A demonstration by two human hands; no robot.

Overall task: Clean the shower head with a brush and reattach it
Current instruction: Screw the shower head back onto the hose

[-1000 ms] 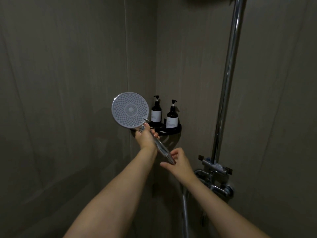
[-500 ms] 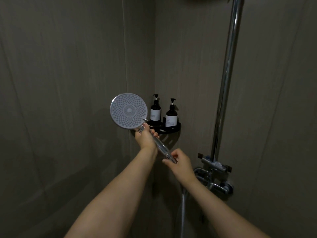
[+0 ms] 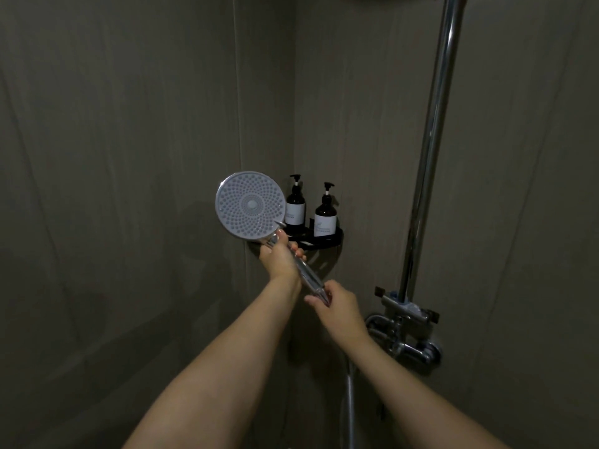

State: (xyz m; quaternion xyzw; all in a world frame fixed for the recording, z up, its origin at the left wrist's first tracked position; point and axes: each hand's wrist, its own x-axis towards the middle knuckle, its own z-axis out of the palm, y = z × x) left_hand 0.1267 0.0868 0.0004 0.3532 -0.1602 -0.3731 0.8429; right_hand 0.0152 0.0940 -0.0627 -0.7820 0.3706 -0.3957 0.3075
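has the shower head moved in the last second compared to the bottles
No. The shower head keeps its place just left of the two pump bottles, its rim overlapping the nearer one as before.

Two bare arms are showing, with no sleeves on them. The left hand [image 3: 281,258] and the right hand [image 3: 340,306] are wearing no gloves. The nails are looking short and plain. The wrists are wearing no watch or band.
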